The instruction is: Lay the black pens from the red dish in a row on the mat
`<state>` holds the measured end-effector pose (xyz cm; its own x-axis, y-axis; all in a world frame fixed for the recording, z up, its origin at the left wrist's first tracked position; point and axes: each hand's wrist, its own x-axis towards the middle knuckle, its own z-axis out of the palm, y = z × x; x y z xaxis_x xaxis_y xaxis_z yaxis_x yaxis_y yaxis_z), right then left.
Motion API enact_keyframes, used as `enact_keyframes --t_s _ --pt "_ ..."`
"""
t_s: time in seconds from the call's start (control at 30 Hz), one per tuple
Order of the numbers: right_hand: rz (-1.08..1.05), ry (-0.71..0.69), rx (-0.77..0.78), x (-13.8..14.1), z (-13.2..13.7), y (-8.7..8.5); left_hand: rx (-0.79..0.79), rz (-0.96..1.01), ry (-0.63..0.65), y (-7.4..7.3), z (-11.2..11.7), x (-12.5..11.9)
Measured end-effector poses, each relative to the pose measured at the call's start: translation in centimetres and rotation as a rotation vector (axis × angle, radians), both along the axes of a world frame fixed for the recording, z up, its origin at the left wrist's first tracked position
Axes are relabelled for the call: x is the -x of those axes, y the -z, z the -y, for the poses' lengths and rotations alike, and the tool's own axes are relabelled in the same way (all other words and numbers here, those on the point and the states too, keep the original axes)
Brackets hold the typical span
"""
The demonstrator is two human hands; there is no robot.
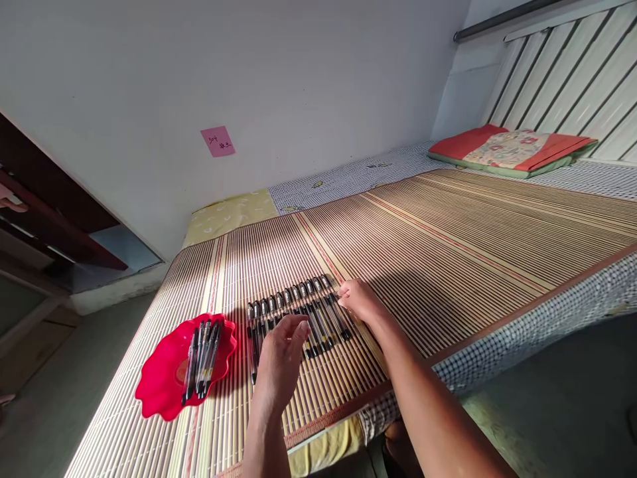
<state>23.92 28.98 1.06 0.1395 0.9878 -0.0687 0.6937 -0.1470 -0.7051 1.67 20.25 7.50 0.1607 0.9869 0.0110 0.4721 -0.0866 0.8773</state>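
A row of black-capped clear pens (318, 315) lies side by side on the slatted mat, caps toward the wall. My left hand (283, 352) is over the middle of the row, fingers loosely bent and thumb apart, hiding the lower parts of several pens. At the row's right end is my right hand (359, 300), its fingers curled in beside the last pen's cap. Whether those fingertips grip anything is hidden. Left of the row stands a red scalloped plate (162, 362) holding several more pens (203, 358) in a loose bunch.
The slatted mat (438, 232) covers a bed against a white wall. Folded red and floral bedding (512, 149) rests at the far right by a white slatted headboard (572, 73). A pink note (217, 141) is stuck on the wall. Part of another person's hand (12, 199) shows at far left.
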Motion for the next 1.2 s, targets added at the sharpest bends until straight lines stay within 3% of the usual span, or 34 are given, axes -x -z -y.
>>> enact_keyframes --t_s 0.13,0.27,0.37,0.63,1.2 --pt "0.070 -0.015 -0.006 0.3 0.0 0.1 -0.055 -0.241 0.098 0.5 0.5 -2.4" --pt "0.127 -0.020 -0.014 0.8 0.0 0.0 -0.208 -0.470 0.257 2.3 1.0 -5.6" --pt "0.149 -0.026 -0.013 1.1 0.1 -0.3 -0.279 -0.549 0.273 3.5 1.2 -6.8" --pt "0.157 -0.047 -0.005 1.2 0.4 -0.7 -0.301 -0.579 0.288 4.2 1.5 -6.8" --pt "0.125 -0.053 -0.005 1.2 0.5 -0.8 -0.313 -0.570 0.331 3.9 1.5 -7.0"
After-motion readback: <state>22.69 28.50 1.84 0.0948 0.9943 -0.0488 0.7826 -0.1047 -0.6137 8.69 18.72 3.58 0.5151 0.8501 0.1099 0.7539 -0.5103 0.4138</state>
